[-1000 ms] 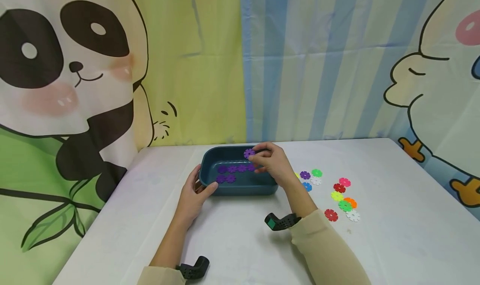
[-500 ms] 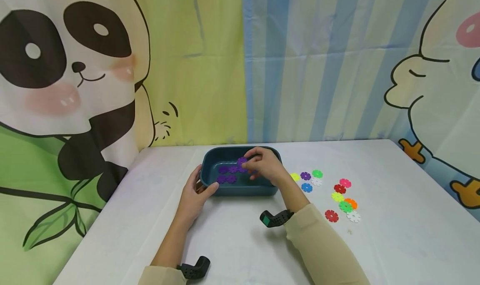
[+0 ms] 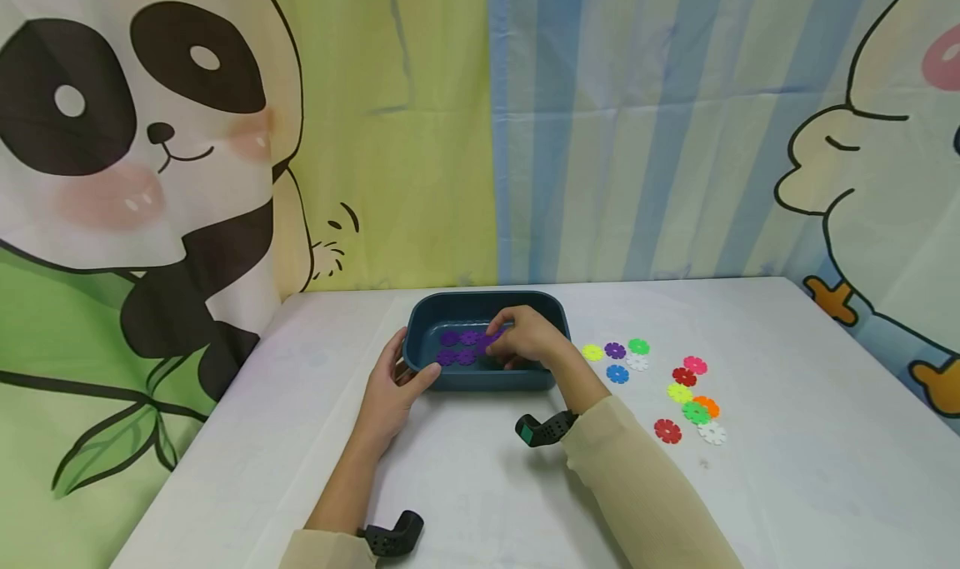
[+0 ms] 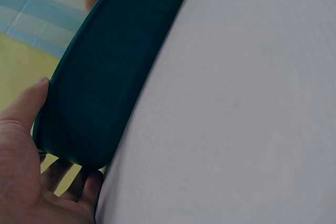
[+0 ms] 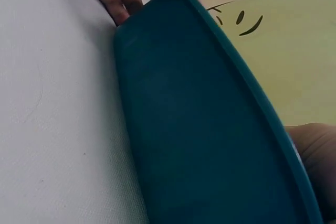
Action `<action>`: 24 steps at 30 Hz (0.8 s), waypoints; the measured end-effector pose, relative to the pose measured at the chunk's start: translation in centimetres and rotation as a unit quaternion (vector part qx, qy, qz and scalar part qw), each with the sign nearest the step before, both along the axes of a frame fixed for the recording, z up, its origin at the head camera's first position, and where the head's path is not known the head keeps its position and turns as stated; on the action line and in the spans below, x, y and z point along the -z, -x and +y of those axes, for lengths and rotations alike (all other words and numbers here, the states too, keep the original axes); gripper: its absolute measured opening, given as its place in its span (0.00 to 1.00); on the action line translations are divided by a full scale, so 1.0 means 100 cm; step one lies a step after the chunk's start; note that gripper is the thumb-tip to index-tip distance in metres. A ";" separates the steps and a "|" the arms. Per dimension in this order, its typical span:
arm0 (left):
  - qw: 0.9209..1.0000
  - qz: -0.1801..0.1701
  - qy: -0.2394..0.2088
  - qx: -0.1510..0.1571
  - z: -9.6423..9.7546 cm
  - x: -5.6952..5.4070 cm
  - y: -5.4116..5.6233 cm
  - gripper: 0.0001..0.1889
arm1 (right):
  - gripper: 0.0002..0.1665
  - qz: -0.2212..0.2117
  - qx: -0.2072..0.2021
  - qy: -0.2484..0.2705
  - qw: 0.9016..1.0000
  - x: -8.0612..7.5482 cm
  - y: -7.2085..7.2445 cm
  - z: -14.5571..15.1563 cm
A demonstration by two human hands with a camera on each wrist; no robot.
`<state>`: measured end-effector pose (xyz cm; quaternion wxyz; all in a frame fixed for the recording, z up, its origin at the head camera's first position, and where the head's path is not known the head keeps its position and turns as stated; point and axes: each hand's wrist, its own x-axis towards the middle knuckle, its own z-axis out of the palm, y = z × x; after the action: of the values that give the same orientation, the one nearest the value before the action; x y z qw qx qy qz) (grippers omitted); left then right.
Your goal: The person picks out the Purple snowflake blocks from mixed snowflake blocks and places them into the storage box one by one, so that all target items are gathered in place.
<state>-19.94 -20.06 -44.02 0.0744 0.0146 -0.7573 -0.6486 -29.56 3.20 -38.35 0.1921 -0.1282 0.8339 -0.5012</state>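
A dark teal rectangular bin (image 3: 487, 381) stands on the white table. At its left end my left hand (image 3: 390, 390) grips it, thumb along the front corner and fingers round the side. In the left wrist view that thumb (image 4: 34, 100) presses near the rim. Purple snowflake discs (image 3: 447, 357) lie in rows on the bin's floor. My right hand (image 3: 528, 338) reaches inside over the front wall, its bent thumb and index finger pinching a purple snowflake disc (image 3: 483, 343) low among the others. The bin's wall hides those fingertips in the right wrist view.
Right of the bin, a small group holds yellow, purple (image 3: 615, 350), green, white and blue discs. Farther right lie pink, red, yellow, orange, green and white discs (image 3: 712, 433). A printed curtain (image 3: 420, 136) hangs behind the table's far edge.
My right hand has come down and leftward into the bin, lowering the purple snowflake disc from rim height to the floor discs. My left hand keeps its grip on the bin.
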 end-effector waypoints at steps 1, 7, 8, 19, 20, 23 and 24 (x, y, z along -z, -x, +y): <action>1.000 0.002 -0.001 0.000 0.000 0.000 0.000 0.44 | 0.16 0.003 -0.003 -0.010 1.000 0.001 0.001 -0.001; 1.000 0.005 0.000 0.000 0.000 0.001 0.000 0.45 | 0.15 0.020 -0.019 -0.049 0.998 0.005 0.003 -0.004; 1.000 0.005 0.000 0.000 0.000 0.001 0.000 0.45 | 0.15 0.024 -0.020 -0.055 0.998 0.006 0.004 -0.005; 1.000 0.005 0.004 -0.002 0.000 0.000 0.001 0.46 | 0.15 0.065 -0.021 -0.121 0.990 0.004 0.003 -0.007; 1.000 0.005 0.004 -0.002 0.000 0.000 0.001 0.46 | 0.16 0.066 -0.021 -0.124 0.990 0.004 0.003 -0.007; 1.000 0.004 0.001 -0.002 -0.001 0.001 0.001 0.46 | 0.16 0.069 -0.024 -0.131 0.989 0.003 0.002 -0.006; 1.000 0.003 0.000 -0.002 -0.001 0.001 0.001 0.46 | 0.17 0.070 -0.024 -0.134 0.988 0.003 0.002 -0.006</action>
<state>-20.07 -20.14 -44.10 0.0779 0.0141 -0.7572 -0.6484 -29.78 2.56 -38.65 0.1603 -0.1562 0.9018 -0.3695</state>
